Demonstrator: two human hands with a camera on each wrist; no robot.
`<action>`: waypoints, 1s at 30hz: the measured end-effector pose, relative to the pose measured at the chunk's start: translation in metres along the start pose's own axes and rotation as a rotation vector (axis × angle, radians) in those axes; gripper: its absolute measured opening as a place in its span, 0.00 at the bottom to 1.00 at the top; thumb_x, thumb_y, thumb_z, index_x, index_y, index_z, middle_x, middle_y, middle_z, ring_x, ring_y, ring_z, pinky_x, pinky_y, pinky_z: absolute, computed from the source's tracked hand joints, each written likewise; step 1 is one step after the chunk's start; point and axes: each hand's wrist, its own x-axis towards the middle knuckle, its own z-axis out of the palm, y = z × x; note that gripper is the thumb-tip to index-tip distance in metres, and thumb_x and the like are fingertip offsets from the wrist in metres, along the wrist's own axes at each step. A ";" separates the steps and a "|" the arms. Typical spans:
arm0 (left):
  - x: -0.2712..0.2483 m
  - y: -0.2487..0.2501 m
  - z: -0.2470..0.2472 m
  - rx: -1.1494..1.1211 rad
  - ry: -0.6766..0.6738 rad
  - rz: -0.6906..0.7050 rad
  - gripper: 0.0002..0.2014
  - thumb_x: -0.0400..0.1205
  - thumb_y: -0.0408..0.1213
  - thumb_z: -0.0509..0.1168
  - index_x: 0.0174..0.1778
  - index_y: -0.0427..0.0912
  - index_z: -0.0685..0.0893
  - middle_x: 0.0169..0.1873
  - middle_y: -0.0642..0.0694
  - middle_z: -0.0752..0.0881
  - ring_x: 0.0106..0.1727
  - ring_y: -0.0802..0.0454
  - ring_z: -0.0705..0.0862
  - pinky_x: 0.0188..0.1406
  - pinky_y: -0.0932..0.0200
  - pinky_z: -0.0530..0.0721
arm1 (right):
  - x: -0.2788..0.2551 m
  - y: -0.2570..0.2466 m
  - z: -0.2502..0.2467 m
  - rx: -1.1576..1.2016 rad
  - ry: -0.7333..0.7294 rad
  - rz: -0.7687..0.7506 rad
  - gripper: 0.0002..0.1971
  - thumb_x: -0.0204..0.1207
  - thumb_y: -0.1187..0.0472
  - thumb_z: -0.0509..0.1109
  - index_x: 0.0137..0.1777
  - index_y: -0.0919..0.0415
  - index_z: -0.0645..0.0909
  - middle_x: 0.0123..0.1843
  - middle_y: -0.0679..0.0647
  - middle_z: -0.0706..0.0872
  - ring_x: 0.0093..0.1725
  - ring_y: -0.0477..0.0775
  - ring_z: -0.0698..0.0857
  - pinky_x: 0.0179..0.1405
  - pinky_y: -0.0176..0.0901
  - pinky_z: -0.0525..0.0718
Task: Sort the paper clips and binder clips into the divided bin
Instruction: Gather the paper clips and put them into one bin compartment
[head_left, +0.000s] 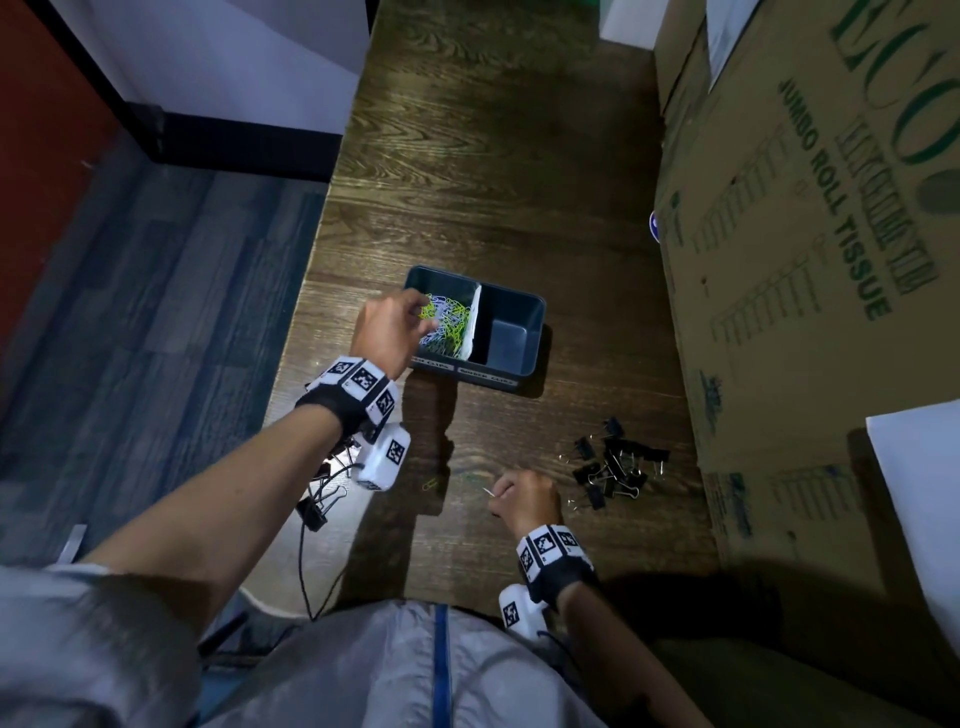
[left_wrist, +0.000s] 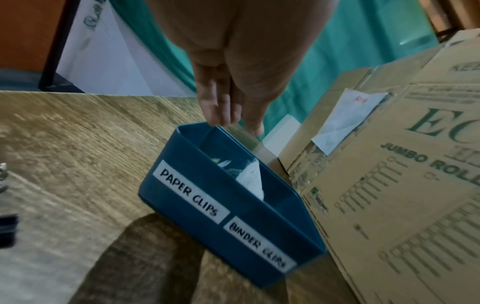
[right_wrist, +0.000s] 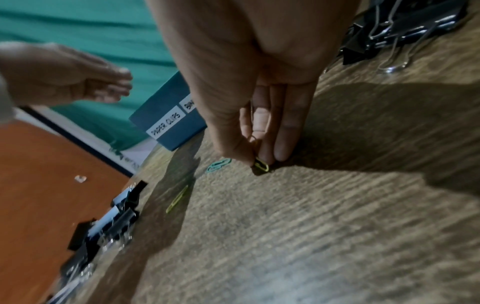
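A blue divided bin stands mid-table, its front wall labelled PAPER CLIPS and BINDER CLIPS. Green and pale paper clips fill the left compartment; the right one, past the white divider, holds nothing. My left hand hovers over the left compartment with its fingers straight and nothing in them. My right hand pinches a yellow paper clip against the table. A teal clip and another yellow clip lie loose to its left. Black binder clips are piled right of my right hand.
A second bunch of binder clips sits at the table's left edge, beside cables. A large cardboard box walls off the right side, close to the bin. A white sheet lies on it. Floor drops away on the left.
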 end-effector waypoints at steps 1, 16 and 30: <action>-0.007 -0.003 0.001 0.037 0.017 0.037 0.11 0.77 0.40 0.75 0.53 0.43 0.87 0.42 0.44 0.89 0.40 0.48 0.87 0.44 0.52 0.87 | 0.000 0.000 -0.004 0.020 -0.023 0.007 0.06 0.67 0.58 0.79 0.34 0.45 0.88 0.39 0.44 0.91 0.41 0.49 0.87 0.39 0.37 0.83; -0.157 -0.024 0.058 0.433 -0.526 0.060 0.10 0.82 0.38 0.63 0.56 0.37 0.82 0.54 0.39 0.80 0.56 0.40 0.80 0.48 0.50 0.79 | 0.057 -0.154 -0.118 0.511 0.228 -0.368 0.05 0.65 0.66 0.84 0.39 0.58 0.92 0.37 0.51 0.93 0.39 0.47 0.90 0.46 0.39 0.88; -0.163 -0.024 0.069 0.528 -0.648 -0.004 0.14 0.81 0.30 0.62 0.63 0.37 0.78 0.64 0.42 0.77 0.62 0.45 0.77 0.56 0.54 0.80 | 0.005 -0.004 -0.002 -0.119 -0.013 -0.335 0.16 0.77 0.56 0.74 0.63 0.40 0.85 0.59 0.48 0.88 0.51 0.50 0.88 0.47 0.40 0.84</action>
